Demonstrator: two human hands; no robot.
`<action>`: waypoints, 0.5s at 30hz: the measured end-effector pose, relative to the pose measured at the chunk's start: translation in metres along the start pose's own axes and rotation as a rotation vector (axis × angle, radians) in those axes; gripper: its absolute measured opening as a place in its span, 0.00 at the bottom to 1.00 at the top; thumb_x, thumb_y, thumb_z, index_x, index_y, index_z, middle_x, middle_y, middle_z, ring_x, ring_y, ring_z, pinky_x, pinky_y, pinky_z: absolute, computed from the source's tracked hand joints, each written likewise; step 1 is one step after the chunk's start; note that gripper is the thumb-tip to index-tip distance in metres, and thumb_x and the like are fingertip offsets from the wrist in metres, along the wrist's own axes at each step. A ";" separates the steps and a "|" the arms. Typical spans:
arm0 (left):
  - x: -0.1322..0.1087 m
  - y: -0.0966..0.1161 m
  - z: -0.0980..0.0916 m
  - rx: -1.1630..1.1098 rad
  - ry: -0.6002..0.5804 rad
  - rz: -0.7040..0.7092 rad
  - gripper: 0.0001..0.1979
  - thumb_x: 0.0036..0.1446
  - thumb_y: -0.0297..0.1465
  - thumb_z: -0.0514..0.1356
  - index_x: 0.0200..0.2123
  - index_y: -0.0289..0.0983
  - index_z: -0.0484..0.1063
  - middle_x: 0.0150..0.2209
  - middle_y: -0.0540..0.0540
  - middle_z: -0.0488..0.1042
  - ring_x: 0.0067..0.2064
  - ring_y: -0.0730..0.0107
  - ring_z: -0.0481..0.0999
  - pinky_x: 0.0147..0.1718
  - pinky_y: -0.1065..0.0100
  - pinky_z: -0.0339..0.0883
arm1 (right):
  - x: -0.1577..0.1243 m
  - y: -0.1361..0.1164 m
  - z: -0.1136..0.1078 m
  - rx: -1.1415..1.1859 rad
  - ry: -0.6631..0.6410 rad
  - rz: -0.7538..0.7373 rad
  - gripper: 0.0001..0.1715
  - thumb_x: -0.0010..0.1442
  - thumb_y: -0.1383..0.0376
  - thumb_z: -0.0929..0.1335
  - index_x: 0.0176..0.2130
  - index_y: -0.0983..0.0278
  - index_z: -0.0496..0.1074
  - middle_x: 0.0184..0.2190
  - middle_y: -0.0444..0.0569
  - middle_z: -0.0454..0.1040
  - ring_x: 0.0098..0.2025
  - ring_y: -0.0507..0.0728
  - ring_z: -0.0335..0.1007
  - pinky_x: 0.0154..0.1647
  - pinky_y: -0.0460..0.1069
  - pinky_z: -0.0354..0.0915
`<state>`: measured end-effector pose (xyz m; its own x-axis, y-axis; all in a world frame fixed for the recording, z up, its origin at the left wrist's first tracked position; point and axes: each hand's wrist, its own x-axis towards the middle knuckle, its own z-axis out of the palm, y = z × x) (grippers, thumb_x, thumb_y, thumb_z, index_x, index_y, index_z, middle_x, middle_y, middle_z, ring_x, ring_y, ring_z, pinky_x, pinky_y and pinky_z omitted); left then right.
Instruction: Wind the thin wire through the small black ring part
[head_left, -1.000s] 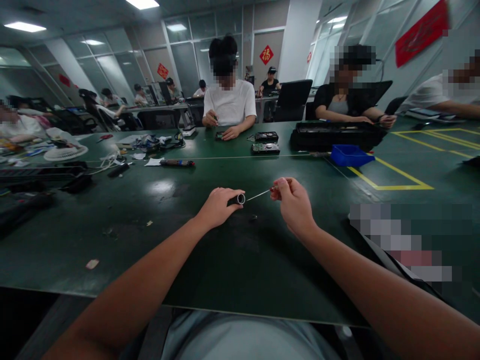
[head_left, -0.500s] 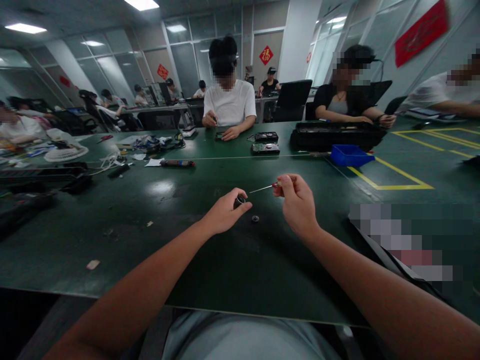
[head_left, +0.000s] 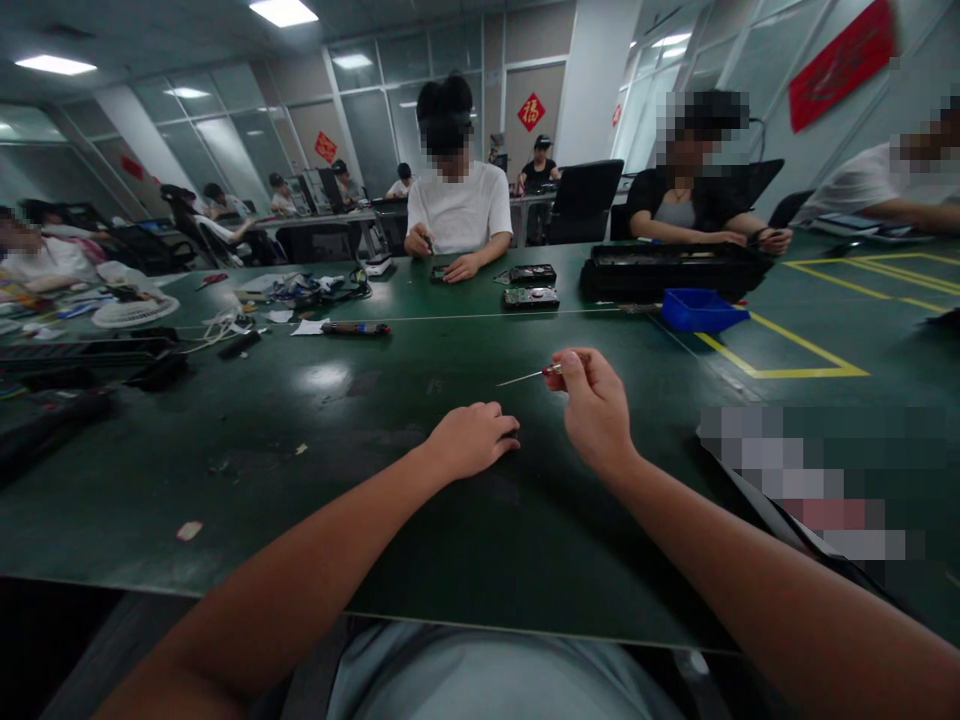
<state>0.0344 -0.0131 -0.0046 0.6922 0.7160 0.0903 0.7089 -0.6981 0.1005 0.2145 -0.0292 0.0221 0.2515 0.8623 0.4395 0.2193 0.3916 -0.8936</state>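
Observation:
My right hand (head_left: 594,405) is closed round a thin screwdriver (head_left: 525,376), whose metal shaft points left above the dark green table (head_left: 375,500). My left hand (head_left: 476,438) rests low on the table with its fingers curled downward, about where a small black ring lay. The small black cylinder that it held is hidden under the fingers, and the ring does not show either.
Across the table a person in a white shirt (head_left: 459,205) works near two hard drives (head_left: 531,285). A blue tray (head_left: 701,310) and a long black case (head_left: 671,268) lie at the right, beside yellow floor-style tape lines (head_left: 795,360). Cables and tools (head_left: 300,290) clutter the left.
My left hand has dropped from beside the screwdriver tip to the table and moved right, covering the small ring. The black cylinder has gone out of sight. My right hand has stayed nearly still.

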 end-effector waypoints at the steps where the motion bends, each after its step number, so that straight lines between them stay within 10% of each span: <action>1: 0.000 -0.001 -0.001 -0.010 -0.006 -0.006 0.16 0.66 0.41 0.55 0.50 0.41 0.74 0.45 0.41 0.74 0.46 0.54 0.75 0.39 0.60 0.69 | 0.000 -0.001 0.000 -0.004 0.000 0.000 0.13 0.67 0.54 0.62 0.39 0.59 0.70 0.31 0.47 0.74 0.35 0.56 0.72 0.39 0.54 0.68; 7: -0.006 -0.012 -0.014 -0.371 0.149 -0.061 0.13 0.64 0.40 0.58 0.46 0.40 0.73 0.42 0.46 0.76 0.41 0.62 0.75 0.39 0.63 0.68 | 0.000 -0.005 -0.002 -0.006 0.003 -0.004 0.13 0.67 0.55 0.62 0.38 0.59 0.69 0.31 0.47 0.74 0.35 0.56 0.72 0.40 0.54 0.68; 15: -0.016 -0.055 -0.043 -1.210 0.682 -0.343 0.09 0.58 0.34 0.56 0.38 0.36 0.73 0.32 0.48 0.70 0.25 0.76 0.66 0.21 0.73 0.56 | 0.002 0.001 -0.003 -0.005 -0.026 0.006 0.14 0.67 0.55 0.61 0.39 0.60 0.70 0.32 0.47 0.75 0.35 0.56 0.72 0.39 0.54 0.68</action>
<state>-0.0215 0.0135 0.0315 0.0688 0.9500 0.3045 0.0359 -0.3074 0.9509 0.2179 -0.0284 0.0221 0.2282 0.8726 0.4319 0.2225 0.3852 -0.8956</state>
